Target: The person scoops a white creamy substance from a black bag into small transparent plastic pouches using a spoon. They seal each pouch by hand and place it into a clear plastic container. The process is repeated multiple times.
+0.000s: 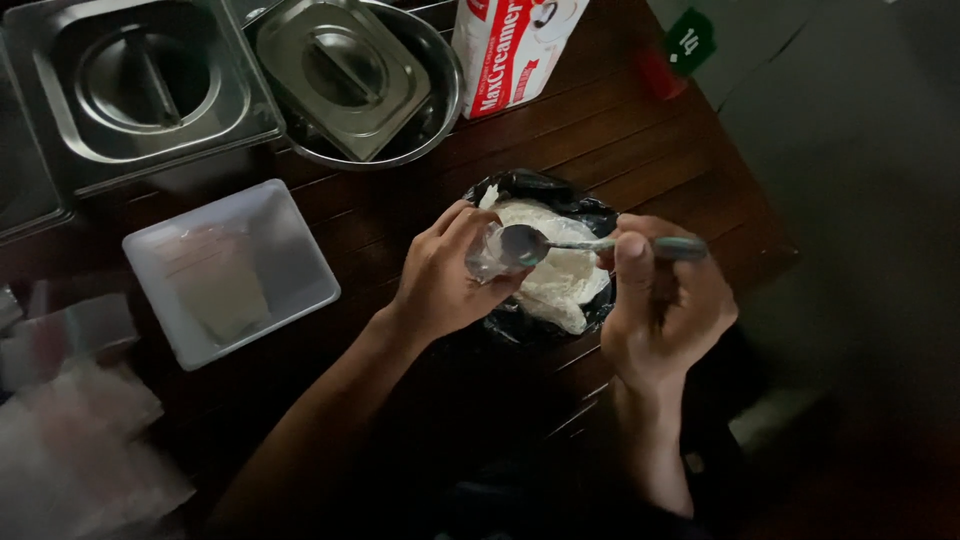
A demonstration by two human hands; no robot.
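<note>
My left hand (pixel 440 275) holds a small clear plastic bag (pixel 487 252) open at its mouth. My right hand (pixel 665 310) grips a metal spoon (pixel 560 243) by its handle, its bowl at the mouth of the small bag. Both hands hover over a black plastic bag (pixel 540 185) filled with white powder (pixel 565 275), which rests on a dark wooden table (pixel 620 130).
A white square tray (pixel 290 235) with a filled clear packet lies to the left. Steel containers with lids (pixel 145 80) and a round steel bowl (pixel 435 60) holding a lid stand at the back. A white and red carton (pixel 510 45) stands behind. Clear packets (pixel 75 430) lie at the far left.
</note>
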